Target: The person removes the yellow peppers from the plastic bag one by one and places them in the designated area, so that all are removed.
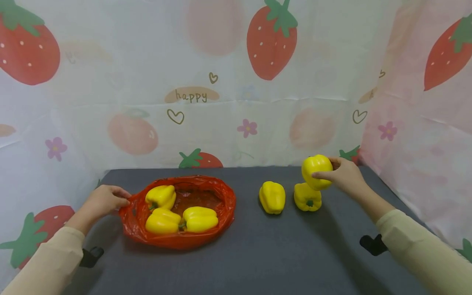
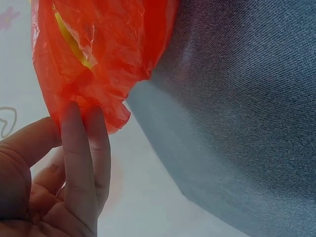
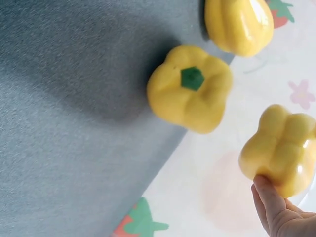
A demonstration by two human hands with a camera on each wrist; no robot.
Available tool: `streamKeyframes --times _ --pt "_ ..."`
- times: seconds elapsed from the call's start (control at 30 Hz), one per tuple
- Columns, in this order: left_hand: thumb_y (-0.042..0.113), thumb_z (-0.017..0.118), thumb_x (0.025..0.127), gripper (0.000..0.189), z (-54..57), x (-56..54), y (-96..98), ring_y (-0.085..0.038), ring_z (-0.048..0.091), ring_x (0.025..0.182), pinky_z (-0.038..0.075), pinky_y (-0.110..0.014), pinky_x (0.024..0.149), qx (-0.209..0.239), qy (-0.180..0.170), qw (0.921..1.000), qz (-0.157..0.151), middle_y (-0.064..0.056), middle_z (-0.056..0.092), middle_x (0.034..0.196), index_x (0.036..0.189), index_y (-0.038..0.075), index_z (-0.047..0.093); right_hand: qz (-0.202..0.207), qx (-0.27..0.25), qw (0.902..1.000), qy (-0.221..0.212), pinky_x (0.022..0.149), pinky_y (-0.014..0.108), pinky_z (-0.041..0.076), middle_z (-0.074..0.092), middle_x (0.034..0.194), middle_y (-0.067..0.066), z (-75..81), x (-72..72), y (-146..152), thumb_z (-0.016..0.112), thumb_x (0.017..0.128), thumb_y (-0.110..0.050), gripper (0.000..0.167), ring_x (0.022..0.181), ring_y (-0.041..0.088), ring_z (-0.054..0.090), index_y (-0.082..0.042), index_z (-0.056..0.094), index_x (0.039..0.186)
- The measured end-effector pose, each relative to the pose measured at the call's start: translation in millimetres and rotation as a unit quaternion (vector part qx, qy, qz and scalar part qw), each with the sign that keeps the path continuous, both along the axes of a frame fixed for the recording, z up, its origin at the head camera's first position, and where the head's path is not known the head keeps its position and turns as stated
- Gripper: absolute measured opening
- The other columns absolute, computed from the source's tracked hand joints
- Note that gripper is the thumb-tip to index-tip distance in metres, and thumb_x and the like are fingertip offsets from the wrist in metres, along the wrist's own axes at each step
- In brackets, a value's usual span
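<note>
My right hand [image 1: 344,174] grips a yellow bell pepper [image 1: 316,169] and holds it up above the table. Just below it, another bell pepper [image 1: 307,198] stands with its green stem showing, and a third bell pepper [image 1: 272,197] lies to its left. At the left, my left hand [image 1: 107,201] pinches the rim of a red plastic bag [image 1: 228,200], whose mouth is spread wide. Inside the bag are three yellow bell peppers [image 1: 200,219]. The left wrist view shows thumb and fingers on the thin red plastic [image 2: 111,59].
A dark grey cloth covers the table [image 1: 250,258]. Behind it and at both sides hangs a pale curtain [image 1: 236,135] printed with strawberries, hearts and flowers. Black pieces lie beside each sleeve, including a black strap [image 1: 373,244] near the right one.
</note>
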State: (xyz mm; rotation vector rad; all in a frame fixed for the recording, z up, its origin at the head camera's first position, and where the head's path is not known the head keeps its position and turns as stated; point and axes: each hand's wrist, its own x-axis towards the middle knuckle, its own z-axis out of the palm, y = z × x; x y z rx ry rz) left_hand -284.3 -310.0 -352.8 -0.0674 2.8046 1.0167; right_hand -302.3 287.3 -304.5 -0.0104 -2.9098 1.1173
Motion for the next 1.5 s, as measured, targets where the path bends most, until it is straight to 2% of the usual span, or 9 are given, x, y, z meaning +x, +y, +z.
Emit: streamKeyframes --times 0.2,0.37,0.63,1.0,1.5 --pt "0.01 0.063 0.092 0.033 1.5 -0.3 0.2 -0.019 0.065 0.079 0.063 -0.041 0.075 0.003 -0.001 1.0 0.001 -0.026 0.067 0.106 0.115 -0.013 0.064 -0.008 0.015 0.9998 -0.007 0.104 0.056 0.047 0.046 0.145 0.033 -2.5 1.2 13.6 0.067 0.087 -0.056 0.097 0.122 0.043 0.05 0.009 0.031 0.15" --pt "0.011 0.063 0.093 0.033 3.1 -0.5 -0.4 -0.019 0.065 0.079 0.062 -0.042 0.076 0.001 0.001 1.0 -0.002 -0.027 0.067 0.106 0.115 -0.014 0.063 -0.015 -0.003 0.9998 -0.013 0.105 0.057 0.046 0.044 0.145 0.035 -6.6 1.7 26.1 0.067 0.089 -0.054 0.097 0.123 0.044 0.049 0.012 0.029 0.149" --pt "0.01 0.063 0.092 0.032 1.0 1.1 -1.1 -0.017 0.065 0.079 0.062 -0.042 0.076 0.002 0.0 1.0 -0.003 -0.026 0.068 0.106 0.114 -0.013 0.064 -0.022 -0.013 0.9996 -0.01 0.103 0.057 0.046 0.045 0.143 0.035 -17.2 0.7 44.0 0.066 0.09 -0.051 0.094 0.119 0.044 0.05 0.014 0.03 0.148" --pt "0.01 0.063 0.092 0.032 1.4 3.2 -1.2 -0.018 0.065 0.08 0.063 -0.041 0.076 0.003 0.004 1.0 -0.005 -0.026 0.067 0.106 0.115 -0.013 0.064 -0.039 -0.002 0.9985 -0.037 0.1 0.057 0.046 0.041 0.145 0.037 -32.7 -0.6 64.0 0.063 0.091 -0.055 0.096 0.118 0.045 0.047 0.013 0.028 0.149" --pt "0.01 0.064 0.092 0.032 0.7 3.1 0.4 -0.018 0.065 0.079 0.062 -0.042 0.077 0.009 0.001 1.0 0.003 -0.025 0.068 0.105 0.115 -0.013 0.064 -0.044 0.005 0.9957 -0.081 0.109 0.062 0.038 0.029 0.15 0.041 -56.8 -6.2 95.9 0.059 0.092 -0.058 0.102 0.127 0.05 0.04 0.017 0.021 0.148"
